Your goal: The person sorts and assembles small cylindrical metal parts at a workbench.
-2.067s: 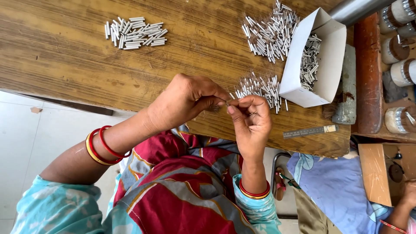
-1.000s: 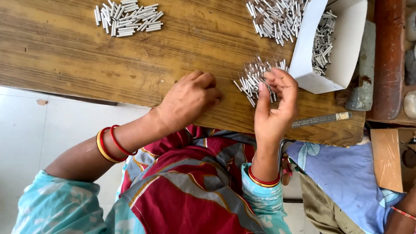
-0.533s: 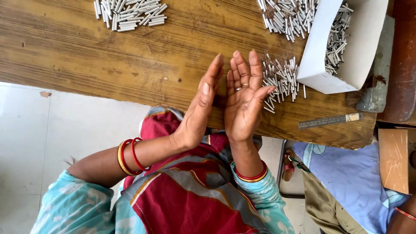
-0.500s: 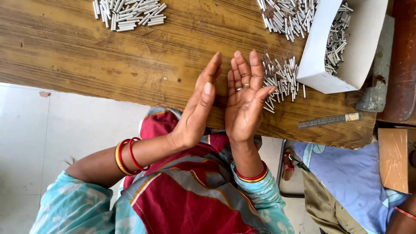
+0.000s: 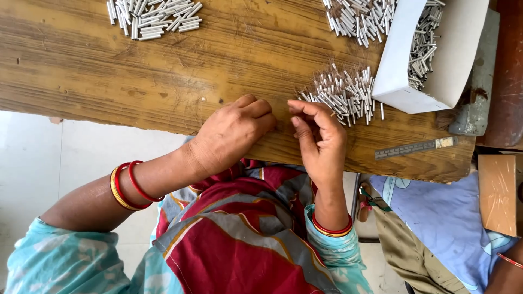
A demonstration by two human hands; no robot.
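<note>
the left hand (image 5: 231,133) lies knuckles up on the worn wooden table (image 5: 109,76), fingers curled under, so what it holds, if anything, cannot be told; the right hand (image 5: 321,139) stands just beside it, thumb and forefinger tips pinched together, the thing between them too small to make out; a loose heap of short silver metal tubes (image 5: 343,92) lies near the right fingertips, beside a white cardboard box (image 5: 452,60) of more tubes; another pile of tubes (image 5: 152,19) lies well apart at the far left; a grey metal ruler (image 5: 414,148) rests near the table edge
</note>
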